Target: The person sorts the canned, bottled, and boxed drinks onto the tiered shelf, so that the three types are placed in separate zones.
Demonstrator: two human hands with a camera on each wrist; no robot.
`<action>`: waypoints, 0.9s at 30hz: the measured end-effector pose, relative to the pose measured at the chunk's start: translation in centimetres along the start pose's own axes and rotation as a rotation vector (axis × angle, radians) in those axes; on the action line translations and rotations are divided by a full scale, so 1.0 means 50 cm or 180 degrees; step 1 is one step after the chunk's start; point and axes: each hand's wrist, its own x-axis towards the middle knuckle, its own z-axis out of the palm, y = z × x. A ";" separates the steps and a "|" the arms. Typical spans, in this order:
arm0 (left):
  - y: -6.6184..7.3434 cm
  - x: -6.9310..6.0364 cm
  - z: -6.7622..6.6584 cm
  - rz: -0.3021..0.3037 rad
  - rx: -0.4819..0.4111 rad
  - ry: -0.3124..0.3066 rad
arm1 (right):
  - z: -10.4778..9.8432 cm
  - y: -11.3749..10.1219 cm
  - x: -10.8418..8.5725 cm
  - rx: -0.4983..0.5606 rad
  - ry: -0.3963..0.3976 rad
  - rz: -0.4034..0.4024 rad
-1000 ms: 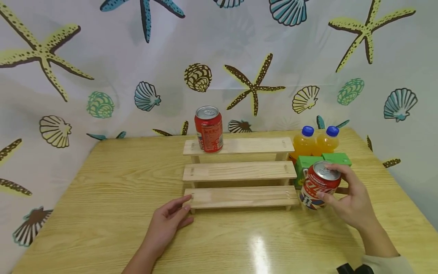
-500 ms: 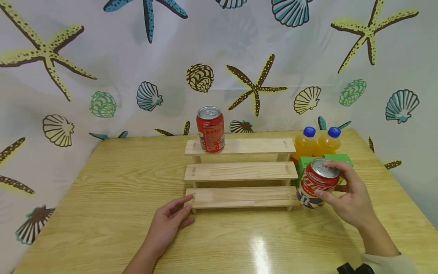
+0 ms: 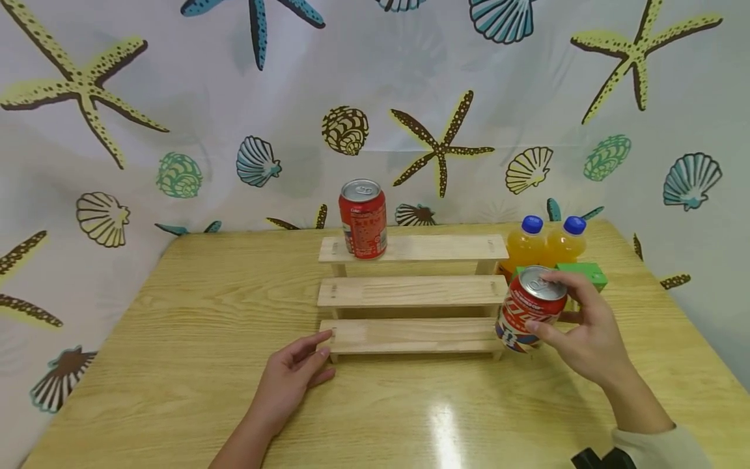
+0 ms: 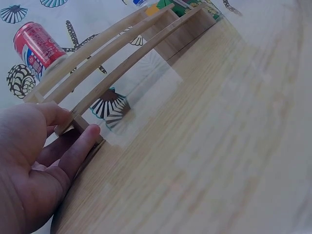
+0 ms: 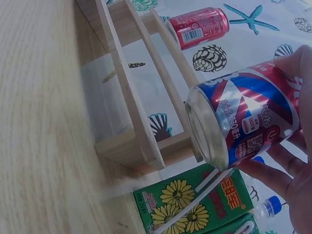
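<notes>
My right hand (image 3: 586,332) grips a red soda can (image 3: 530,309) with fingers and thumb round its upper part. The can tilts a little above the table, by the right end of the three-tier wooden display rack (image 3: 410,332); its silver bottom shows in the right wrist view. With its fingers and thumb, my left hand (image 3: 293,371) holds the front left corner of that rack's lowest step. In the left wrist view the thumb (image 4: 90,134) lies against the corner. Another red can (image 3: 363,221) stands upright on the left part of the top step.
Two orange drink bottles (image 3: 547,244) with blue caps stand to the rack's right. In front of them are green drink cartons (image 5: 195,195), partly hidden by the held can in the head view. A patterned cloth (image 3: 234,85) hangs behind the table (image 3: 176,365).
The right hand has carried the soda can leftward and slightly up, closer to the rack's right end. My left hand stays at the rack's corner. The standing can remains on the top step.
</notes>
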 end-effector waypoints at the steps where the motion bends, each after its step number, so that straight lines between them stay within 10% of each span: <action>1: 0.000 0.000 0.000 0.0001 0.0001 0.0004 | 0.002 -0.002 0.003 0.0012 0.0015 0.0013; 27: -0.001 -0.001 -0.001 -0.0001 0.0044 -0.0007 | 0.032 -0.027 0.063 0.0056 0.0226 0.0095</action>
